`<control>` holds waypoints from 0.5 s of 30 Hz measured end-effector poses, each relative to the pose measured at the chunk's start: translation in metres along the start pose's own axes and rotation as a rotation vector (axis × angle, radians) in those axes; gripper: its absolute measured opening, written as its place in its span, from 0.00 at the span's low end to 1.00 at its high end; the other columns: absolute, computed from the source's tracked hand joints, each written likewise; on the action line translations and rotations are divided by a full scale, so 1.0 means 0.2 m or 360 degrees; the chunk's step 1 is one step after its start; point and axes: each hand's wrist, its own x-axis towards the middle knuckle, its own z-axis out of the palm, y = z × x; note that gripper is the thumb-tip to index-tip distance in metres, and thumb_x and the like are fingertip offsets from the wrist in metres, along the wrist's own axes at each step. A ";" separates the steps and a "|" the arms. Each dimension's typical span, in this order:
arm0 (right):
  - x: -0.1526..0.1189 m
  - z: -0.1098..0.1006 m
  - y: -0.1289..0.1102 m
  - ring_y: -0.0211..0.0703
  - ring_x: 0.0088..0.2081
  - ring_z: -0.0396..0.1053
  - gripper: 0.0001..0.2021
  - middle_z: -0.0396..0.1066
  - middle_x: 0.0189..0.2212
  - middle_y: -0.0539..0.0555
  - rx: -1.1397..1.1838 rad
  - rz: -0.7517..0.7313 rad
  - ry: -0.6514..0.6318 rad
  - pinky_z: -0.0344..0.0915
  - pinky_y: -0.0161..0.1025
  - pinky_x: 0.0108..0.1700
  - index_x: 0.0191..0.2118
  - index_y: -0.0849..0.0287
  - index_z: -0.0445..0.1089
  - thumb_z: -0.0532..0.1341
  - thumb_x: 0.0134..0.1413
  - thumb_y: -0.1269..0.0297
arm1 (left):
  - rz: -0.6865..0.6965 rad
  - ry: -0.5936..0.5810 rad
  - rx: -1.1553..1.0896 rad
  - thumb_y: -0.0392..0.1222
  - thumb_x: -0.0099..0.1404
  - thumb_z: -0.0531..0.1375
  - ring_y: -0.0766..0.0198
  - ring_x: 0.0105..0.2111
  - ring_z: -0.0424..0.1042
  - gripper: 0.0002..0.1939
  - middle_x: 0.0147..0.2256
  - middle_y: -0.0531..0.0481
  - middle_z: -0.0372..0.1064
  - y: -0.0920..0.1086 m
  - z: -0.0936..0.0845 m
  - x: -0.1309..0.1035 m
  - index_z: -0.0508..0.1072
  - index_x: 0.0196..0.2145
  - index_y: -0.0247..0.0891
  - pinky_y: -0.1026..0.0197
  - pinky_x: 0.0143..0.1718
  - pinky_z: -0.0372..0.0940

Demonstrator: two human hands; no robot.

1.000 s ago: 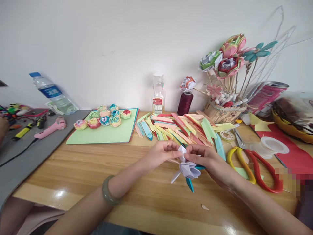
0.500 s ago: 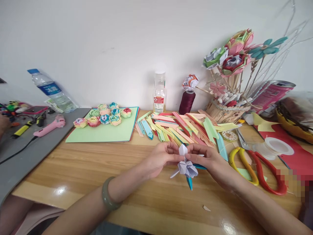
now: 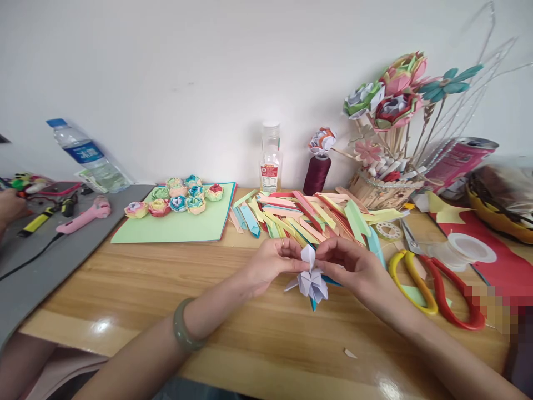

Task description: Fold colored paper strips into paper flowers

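Observation:
A white folded paper flower (image 3: 313,285) with blue paper pieces at its underside is held above the wooden table. My left hand (image 3: 275,265) pinches it from the left, thumb and fingers closed near an upright white petal. From the right, my right hand (image 3: 346,263) has its thumb and fingertips closed on the flower beside that petal. Just beyond both hands lies a heap of folded paper strips (image 3: 291,214) in pink, yellow, green and blue. The flower's far side and some fingertips are hidden.
Scissors (image 3: 437,289) with red and yellow handles and a clear spool (image 3: 470,251) lie right. Several small paper flowers (image 3: 178,203) sit on green paper (image 3: 166,232). A glass bottle (image 3: 270,166), purple thread (image 3: 317,175) and flower basket (image 3: 385,189) stand behind. Another person's hand (image 3: 11,206) shows far left.
The paper flower has turned a little and shifted slightly left in my hands. My right hand's fingers have lifted and parted slightly from the petal. The view has shifted a little.

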 end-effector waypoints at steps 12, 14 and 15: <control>-0.02 0.01 -0.01 0.38 0.29 0.66 0.07 0.67 0.26 0.51 -0.0218 -0.0241 0.0094 0.66 0.36 0.32 0.28 0.60 0.66 0.60 0.48 0.61 | 0.0250 -0.0021 0.0058 0.38 0.42 0.69 0.71 0.26 0.66 0.15 0.25 0.53 0.66 -0.02 0.01 0.00 0.67 0.24 0.32 0.64 0.31 0.61; -0.02 0.00 0.00 0.38 0.30 0.66 0.06 0.67 0.27 0.51 -0.0238 -0.0287 0.0109 0.66 0.36 0.33 0.30 0.59 0.66 0.60 0.49 0.62 | 0.0325 -0.0052 0.0122 0.40 0.42 0.68 0.70 0.26 0.65 0.15 0.24 0.53 0.66 -0.02 0.01 0.00 0.66 0.24 0.32 0.64 0.31 0.61; -0.03 0.00 0.01 0.38 0.31 0.67 0.06 0.67 0.28 0.50 -0.0242 -0.0300 0.0110 0.66 0.36 0.34 0.30 0.59 0.66 0.60 0.49 0.62 | 0.0365 -0.0065 0.0163 0.40 0.43 0.68 0.70 0.26 0.65 0.15 0.25 0.53 0.65 -0.02 0.01 0.00 0.66 0.24 0.32 0.64 0.31 0.61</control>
